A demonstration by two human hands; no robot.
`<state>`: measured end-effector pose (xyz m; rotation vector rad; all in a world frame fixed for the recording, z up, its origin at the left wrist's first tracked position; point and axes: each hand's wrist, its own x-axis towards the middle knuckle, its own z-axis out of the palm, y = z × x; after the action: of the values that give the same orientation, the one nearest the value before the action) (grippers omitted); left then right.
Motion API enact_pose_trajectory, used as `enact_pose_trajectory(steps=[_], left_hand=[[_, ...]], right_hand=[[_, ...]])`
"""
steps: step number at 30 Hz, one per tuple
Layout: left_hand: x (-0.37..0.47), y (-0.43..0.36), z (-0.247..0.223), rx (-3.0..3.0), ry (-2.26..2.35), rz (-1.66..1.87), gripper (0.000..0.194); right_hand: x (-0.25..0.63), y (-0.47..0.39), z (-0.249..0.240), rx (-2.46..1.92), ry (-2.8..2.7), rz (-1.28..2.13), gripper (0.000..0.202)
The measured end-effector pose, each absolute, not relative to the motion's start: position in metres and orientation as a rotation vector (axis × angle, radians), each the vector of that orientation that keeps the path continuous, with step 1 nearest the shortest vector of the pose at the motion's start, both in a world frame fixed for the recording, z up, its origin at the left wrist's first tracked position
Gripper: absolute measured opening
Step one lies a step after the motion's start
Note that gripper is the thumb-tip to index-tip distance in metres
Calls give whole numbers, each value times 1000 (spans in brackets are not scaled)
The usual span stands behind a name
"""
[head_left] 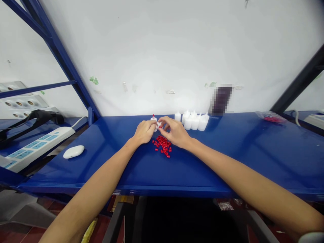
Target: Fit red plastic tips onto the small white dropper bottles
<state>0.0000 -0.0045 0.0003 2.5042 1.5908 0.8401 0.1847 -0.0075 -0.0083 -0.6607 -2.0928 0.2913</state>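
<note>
My left hand (145, 131) is closed around a small white squeeze bottle (159, 124), mostly hidden between the two hands. My right hand (175, 131) pinches a small red cap (160, 127) between thumb and fingertips, right beside that bottle. Just behind my left hand stands another white bottle with a red tip (153, 116). A loose pile of small red caps (163, 143) lies on the blue table (141, 168) below my hands. To the right of my right hand, several white bottles (194, 122) with pointed nozzles stand upright in a group, without red caps.
A white rounded case (73, 152) lies on the table's left side. Beyond it are a power strip (40, 145) and a black strap-like object (30, 123). A clear bag with red pieces (273, 118) lies at the back right. Blue frame posts (68, 71) rise at the left.
</note>
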Motion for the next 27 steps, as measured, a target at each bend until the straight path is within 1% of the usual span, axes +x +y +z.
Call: enact_pose_trajectory(steps=[5, 8, 11, 13, 18, 20, 22, 24, 27], left_hand=[[1, -5, 1, 2524, 1540, 842, 43], [1, -5, 2, 2505, 1547, 846, 48], [2, -5, 3, 2463, 1535, 926, 48], [1, -5, 4, 2420, 1533, 1008, 48], [1, -2, 4, 2322, 1481, 1223, 48], [1, -1, 2, 2237, 1465, 1268, 50], [1, 1, 0, 2121, 1431, 1302, 52], [2, 1, -3, 2009, 1381, 1314, 57], [4, 1, -6, 1891, 1324, 1261, 64]], right_hand=[[186, -9, -5, -739, -2099, 266, 26], [184, -10, -3, -773, -2119, 160, 26], [183, -10, -2, -882, -2130, 53, 26], [183, -9, -2, -936, -2138, 65, 26], [183, -12, -2, -908, -2091, 167, 11], [182, -16, -2, -868, -2096, 208, 8], [182, -19, -2, -765, -2140, 218, 16], [182, -22, -3, -666, -2210, 169, 31], [180, -23, -5, -649, -2312, 51, 46]])
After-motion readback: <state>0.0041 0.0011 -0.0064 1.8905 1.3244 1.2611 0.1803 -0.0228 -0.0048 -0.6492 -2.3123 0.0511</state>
